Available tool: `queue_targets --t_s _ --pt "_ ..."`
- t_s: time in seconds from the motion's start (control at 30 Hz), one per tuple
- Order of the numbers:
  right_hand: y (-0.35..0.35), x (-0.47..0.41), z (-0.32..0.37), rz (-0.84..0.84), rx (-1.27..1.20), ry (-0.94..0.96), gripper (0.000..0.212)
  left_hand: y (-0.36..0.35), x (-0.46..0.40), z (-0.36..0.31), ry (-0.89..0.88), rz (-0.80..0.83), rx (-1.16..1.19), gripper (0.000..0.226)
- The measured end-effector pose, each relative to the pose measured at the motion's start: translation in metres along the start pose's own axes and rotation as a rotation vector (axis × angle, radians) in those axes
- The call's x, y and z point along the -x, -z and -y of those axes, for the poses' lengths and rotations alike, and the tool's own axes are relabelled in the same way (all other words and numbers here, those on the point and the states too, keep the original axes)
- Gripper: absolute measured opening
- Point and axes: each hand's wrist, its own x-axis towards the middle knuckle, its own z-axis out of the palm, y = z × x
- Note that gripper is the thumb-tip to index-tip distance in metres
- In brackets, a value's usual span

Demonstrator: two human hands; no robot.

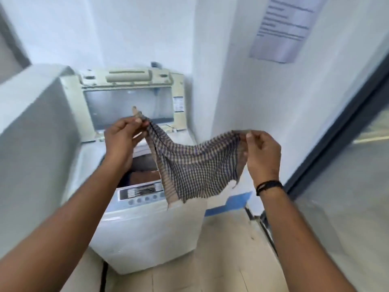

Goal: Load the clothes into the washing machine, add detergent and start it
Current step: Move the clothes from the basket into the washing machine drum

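Head view, L hand (121, 137) & R hand (262, 152) each pinching thin checked cloth (195, 167), sagging above open top-load washer (147, 228).

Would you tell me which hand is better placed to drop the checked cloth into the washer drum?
Left. The left hand pinches the checked cloth above the open drum, while the right hand holds its corner out beyond the washer's side.

Single head-worn wide-angle view, looking forward and down from standing height, close over the open-lidded washing machine (147, 218) at frame centre, both forearms reaching in from the lower corners, walls bowed at the edges
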Motion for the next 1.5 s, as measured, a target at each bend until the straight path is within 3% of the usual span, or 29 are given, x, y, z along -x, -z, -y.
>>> queue_targets --t_s 0.2,0.43,0.6,0.77,0.9,1.03,1.17,1.3,1.4,1.5 --pt "-0.103 -0.028 0.062 0.051 -0.182 0.166 0.014 0.047 -0.035 -0.055 -0.159 -0.116 0.211 0.011" --pt "-0.206 -0.042 0.052 0.216 -0.319 0.146 0.013 0.097 -0.056 -0.044 -0.128 -0.224 0.284 0.012" --pt "-0.263 -0.036 -0.006 0.371 -0.11 0.046 0.014 0.13 -0.066 0.013 0.106 -0.3 -0.069 0.015" --pt "-0.298 -0.032 -0.084 0.586 0.157 -0.162 0.017 0.151 -0.075 0.081 0.397 -0.222 -0.419 0.001" --pt "-0.313 -0.034 -0.13 0.71 0.391 -0.221 0.018 0.158 -0.084 0.128 0.577 -0.21 -0.587 0.007" --pt "-0.33 -0.049 -0.147 0.7 0.492 -0.275 0.02 0.167 -0.104 0.15 0.687 -0.186 -0.73 0.011" --pt "-0.346 -0.07 -0.138 0.662 0.409 -0.3 0.025 0.161 -0.139 0.145 0.601 -0.224 -0.73 0.01" --pt "-0.363 -0.087 -0.131 0.761 0.278 -0.291 0.028 0.145 -0.167 0.128 0.42 -0.23 -0.576 0.034" --pt "-0.366 -0.092 -0.13 0.792 0.262 -0.293 0.043 0.138 -0.169 0.122 0.4 -0.252 -0.571 0.042" --pt "-0.359 -0.085 -0.134 0.799 0.254 -0.299 0.043 0.14 -0.155 0.124 0.425 -0.295 -0.528 0.042"
